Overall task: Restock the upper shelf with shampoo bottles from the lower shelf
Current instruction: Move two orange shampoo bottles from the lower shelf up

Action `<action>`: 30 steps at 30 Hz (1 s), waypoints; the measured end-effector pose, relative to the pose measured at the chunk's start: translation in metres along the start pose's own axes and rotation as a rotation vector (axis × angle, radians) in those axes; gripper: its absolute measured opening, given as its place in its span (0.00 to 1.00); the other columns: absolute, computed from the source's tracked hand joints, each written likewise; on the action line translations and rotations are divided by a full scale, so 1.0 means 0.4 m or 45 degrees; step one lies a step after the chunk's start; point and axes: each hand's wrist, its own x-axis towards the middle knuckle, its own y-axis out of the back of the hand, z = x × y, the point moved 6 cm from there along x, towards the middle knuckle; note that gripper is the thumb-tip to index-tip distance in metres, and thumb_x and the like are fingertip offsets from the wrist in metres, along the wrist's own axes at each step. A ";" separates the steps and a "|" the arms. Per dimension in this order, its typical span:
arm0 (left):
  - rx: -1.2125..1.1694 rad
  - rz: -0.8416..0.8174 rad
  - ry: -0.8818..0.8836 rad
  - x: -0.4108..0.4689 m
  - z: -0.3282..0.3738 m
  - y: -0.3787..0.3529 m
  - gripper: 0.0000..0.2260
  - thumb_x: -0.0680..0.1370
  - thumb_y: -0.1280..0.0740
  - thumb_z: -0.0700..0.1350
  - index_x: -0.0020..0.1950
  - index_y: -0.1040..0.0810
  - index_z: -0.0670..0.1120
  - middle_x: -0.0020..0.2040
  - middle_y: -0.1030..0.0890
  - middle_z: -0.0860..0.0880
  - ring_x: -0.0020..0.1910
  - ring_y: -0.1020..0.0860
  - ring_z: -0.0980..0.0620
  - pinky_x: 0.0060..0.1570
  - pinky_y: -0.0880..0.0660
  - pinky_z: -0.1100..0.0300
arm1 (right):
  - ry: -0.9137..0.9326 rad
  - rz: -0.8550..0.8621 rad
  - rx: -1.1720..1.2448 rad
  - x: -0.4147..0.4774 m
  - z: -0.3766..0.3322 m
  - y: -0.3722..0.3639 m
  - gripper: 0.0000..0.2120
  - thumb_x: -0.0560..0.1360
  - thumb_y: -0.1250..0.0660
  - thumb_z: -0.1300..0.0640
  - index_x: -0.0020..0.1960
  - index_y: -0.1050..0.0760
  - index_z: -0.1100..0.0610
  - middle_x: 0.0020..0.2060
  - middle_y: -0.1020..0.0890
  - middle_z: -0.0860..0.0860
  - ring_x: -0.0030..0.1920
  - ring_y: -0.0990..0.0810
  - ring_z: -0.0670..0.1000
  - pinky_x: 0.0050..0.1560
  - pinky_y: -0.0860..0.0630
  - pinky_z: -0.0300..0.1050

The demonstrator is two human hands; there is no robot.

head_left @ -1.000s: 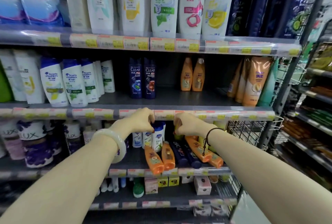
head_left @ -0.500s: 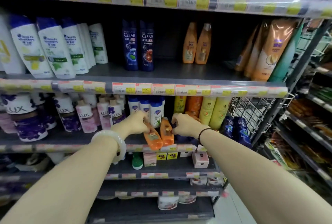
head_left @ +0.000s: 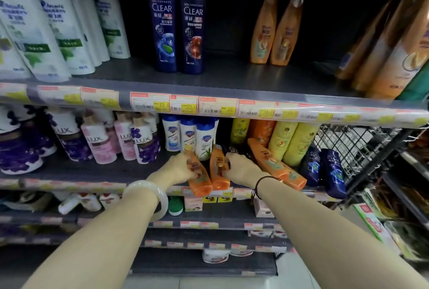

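Two orange shampoo bottles lie side by side at the front of the lower shelf (head_left: pixel 130 172). My left hand (head_left: pixel 178 168) is closed around the left orange bottle (head_left: pixel 200 182). My right hand (head_left: pixel 241 168) grips the right orange bottle (head_left: pixel 219 172) at its upper part. A third orange bottle (head_left: pixel 276 165) lies tilted just right of my right hand. On the upper shelf (head_left: pixel 232 79) two orange bottles (head_left: pixel 276 31) stand upright beside two dark blue CLEAR bottles (head_left: pixel 178 31), with bare shelf around them.
White Head & Shoulders bottles (head_left: pixel 46 33) fill the upper shelf's left; large orange bottles (head_left: pixel 392 52) lean at its right. Lux bottles (head_left: pixel 120 142), white Safeguard bottles (head_left: pixel 188 135), yellow bottles (head_left: pixel 292 140) and blue bottles (head_left: pixel 325 170) crowd the lower shelf. A wire basket (head_left: pixel 362 147) hangs at right.
Both hands dropped from the upper shelf's front rail to the lower shelf and closed on the two orange bottles. The view tilted down and moved closer.
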 end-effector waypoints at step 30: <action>-0.542 -0.007 0.315 0.084 -0.114 -0.060 0.35 0.67 0.25 0.40 0.71 0.36 0.44 0.65 0.27 0.41 0.62 0.26 0.42 0.61 0.27 0.44 | -0.417 0.110 0.565 0.092 0.065 -0.097 0.25 0.70 0.28 0.53 0.63 0.31 0.61 0.60 0.23 0.59 0.59 0.24 0.59 0.58 0.24 0.52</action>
